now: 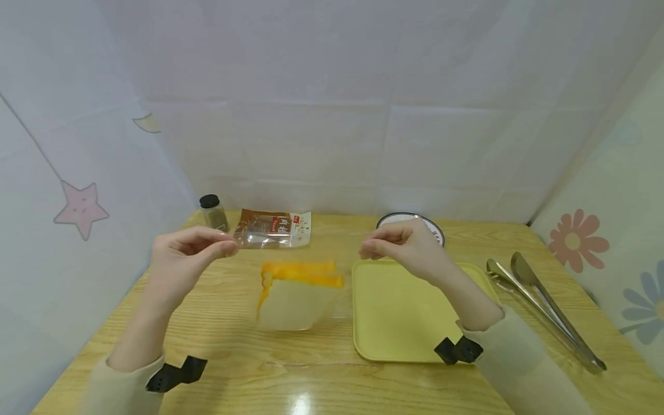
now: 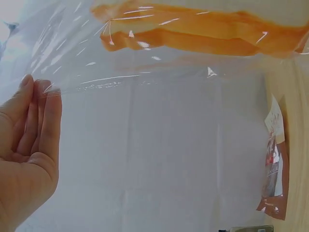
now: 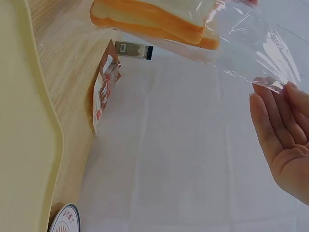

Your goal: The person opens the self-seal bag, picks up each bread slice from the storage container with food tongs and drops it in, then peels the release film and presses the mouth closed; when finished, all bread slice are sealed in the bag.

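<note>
Slices of white bread (image 1: 298, 305) with orange-brown crusts hang inside a clear plastic bag (image 3: 248, 48) over the middle of the table, blurred in the head view. At the upper left of the bag, my left hand (image 1: 178, 259) pinches the film between thumb and fingertips. My right hand (image 1: 412, 248) pinches the opposite upper edge the same way, above the far edge of a yellow tray (image 1: 410, 311). In both wrist views the film stretches away from the fingertips, and the bread shows through it.
A brown-and-white food packet (image 1: 272, 229) and a jar (image 1: 214, 213) with a black lid stand at the back left. Behind the right hand is a blue-rimmed plate (image 1: 433, 226). Metal tongs (image 1: 544, 305) lie right of the tray. White cloth walls enclose the table.
</note>
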Motion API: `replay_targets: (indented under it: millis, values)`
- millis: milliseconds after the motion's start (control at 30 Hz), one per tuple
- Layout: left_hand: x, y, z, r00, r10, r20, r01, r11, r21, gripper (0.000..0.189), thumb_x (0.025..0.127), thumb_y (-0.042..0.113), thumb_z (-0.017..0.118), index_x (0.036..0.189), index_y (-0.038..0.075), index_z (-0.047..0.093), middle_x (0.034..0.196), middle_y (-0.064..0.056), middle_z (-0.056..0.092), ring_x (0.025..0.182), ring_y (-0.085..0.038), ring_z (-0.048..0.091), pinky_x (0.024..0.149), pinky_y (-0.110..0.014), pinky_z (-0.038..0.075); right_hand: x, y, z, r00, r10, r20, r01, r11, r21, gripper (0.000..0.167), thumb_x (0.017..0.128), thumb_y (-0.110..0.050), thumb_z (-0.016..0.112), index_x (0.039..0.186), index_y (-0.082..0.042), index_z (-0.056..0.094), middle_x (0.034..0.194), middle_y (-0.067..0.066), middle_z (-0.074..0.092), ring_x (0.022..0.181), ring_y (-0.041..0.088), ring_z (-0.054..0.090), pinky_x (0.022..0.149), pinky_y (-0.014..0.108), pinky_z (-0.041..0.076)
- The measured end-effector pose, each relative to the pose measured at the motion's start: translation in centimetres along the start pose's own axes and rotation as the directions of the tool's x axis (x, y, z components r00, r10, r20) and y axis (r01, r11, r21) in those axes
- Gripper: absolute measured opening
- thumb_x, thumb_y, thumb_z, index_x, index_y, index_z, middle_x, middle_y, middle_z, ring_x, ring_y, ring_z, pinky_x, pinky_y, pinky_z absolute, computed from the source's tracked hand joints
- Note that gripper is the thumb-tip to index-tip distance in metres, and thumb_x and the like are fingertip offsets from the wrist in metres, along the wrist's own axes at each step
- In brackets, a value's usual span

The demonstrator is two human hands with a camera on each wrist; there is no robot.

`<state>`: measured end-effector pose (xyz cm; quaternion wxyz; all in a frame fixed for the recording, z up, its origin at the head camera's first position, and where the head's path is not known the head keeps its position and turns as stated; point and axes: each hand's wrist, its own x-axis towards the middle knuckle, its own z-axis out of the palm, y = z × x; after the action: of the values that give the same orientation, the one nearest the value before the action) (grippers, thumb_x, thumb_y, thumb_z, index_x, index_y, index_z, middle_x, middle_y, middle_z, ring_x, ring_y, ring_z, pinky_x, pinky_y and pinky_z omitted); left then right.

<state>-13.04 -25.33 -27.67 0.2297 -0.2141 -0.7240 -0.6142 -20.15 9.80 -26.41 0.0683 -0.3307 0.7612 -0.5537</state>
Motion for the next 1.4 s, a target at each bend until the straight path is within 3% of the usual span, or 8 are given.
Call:
replay_targets:
  millis: [300,433,600,767,900,1167,1400]
  values:
    - [-2.7,4.4,-0.3,1.0,-0.027,0.013,0.028,0.998,-0.053,0.021,0.076,-0.023,0.062,0.085,-0.005,0.069,0.083,-0.001,0.074,0.071,-0.011,0.07,0.069,-0.018,0.058,-3.0,-2.5,0.6,0.998,0.03,0.057,-0.035,0.994,0.099,0.02,0.089,-0.014,0.065,0.096,0.004,0.069,0.081,0.005,0.074,0.076,0.023,0.072,0.073,0.04,0.06]
    - [-4.7,5.9,-1.1,0.988,-0.157,-0.004,0.157,0.988,0.001,0.02,0.078,-0.019,0.063,0.088,-0.004,0.069,0.084,-0.003,0.074,0.073,-0.014,0.07,0.069,-0.019,0.057,-4.4,-3.4,1.2,0.993,0.053,0.102,-0.072,0.98,0.184,0.024,0.088,-0.013,0.066,0.097,0.01,0.067,0.079,0.003,0.074,0.073,0.024,0.072,0.069,0.044,0.06]
    - [-6.6,6.3,-2.0,0.951,-0.31,0.019,0.306,0.946,0.103,0.017,0.082,-0.011,0.064,0.095,-0.001,0.068,0.086,-0.008,0.073,0.075,-0.019,0.07,0.069,-0.027,0.059,-5.3,-3.2,1.9,0.979,0.056,0.196,-0.112,0.952,0.286,0.027,0.09,-0.009,0.063,0.096,0.017,0.062,0.079,0.006,0.073,0.072,0.025,0.072,0.064,0.049,0.058]
    - [-5.9,4.7,-1.6,0.91,-0.409,0.067,0.393,0.903,0.173,0.01,0.086,-0.001,0.065,0.095,-0.001,0.068,0.084,-0.005,0.073,0.074,-0.017,0.069,0.07,-0.032,0.06,-4.5,-1.1,2.7,0.959,0.189,0.209,-0.237,0.942,0.239,0.027,0.09,-0.015,0.064,0.098,0.011,0.065,0.08,0.012,0.073,0.074,0.024,0.072,0.067,0.045,0.059]
    - [-4.4,2.2,-1.2,0.888,-0.452,0.081,0.435,0.885,0.166,0.008,0.087,0.005,0.066,0.094,0.001,0.069,0.082,0.001,0.072,0.074,-0.012,0.07,0.071,-0.031,0.06,-2.7,1.1,3.2,0.941,0.283,0.185,-0.315,0.933,0.173,0.027,0.089,-0.017,0.065,0.101,0.007,0.067,0.085,0.017,0.072,0.078,0.026,0.072,0.069,0.041,0.06]
    - [-1.0,-3.0,-1.8,0.823,-0.566,0.052,0.54,0.807,0.238,0.03,0.088,0.027,0.067,0.103,0.001,0.066,0.083,0.012,0.069,0.079,-0.006,0.068,0.078,-0.024,0.058,1.7,4.2,3.8,0.936,0.335,0.104,-0.348,0.928,0.135,0.024,0.091,-0.009,0.062,0.107,0.008,0.064,0.091,0.021,0.071,0.078,0.023,0.072,0.071,0.037,0.061]
    - [0.9,-6.5,-2.6,0.759,-0.636,0.137,0.596,0.764,0.247,0.043,0.092,0.024,0.063,0.115,-0.011,0.056,0.089,0.01,0.068,0.085,-0.004,0.068,0.083,-0.024,0.057,4.8,6.7,4.2,0.92,0.388,0.054,-0.391,0.915,0.096,0.022,0.091,-0.005,0.061,0.104,0.013,0.063,0.09,0.023,0.07,0.068,0.015,0.07,0.074,0.041,0.06]
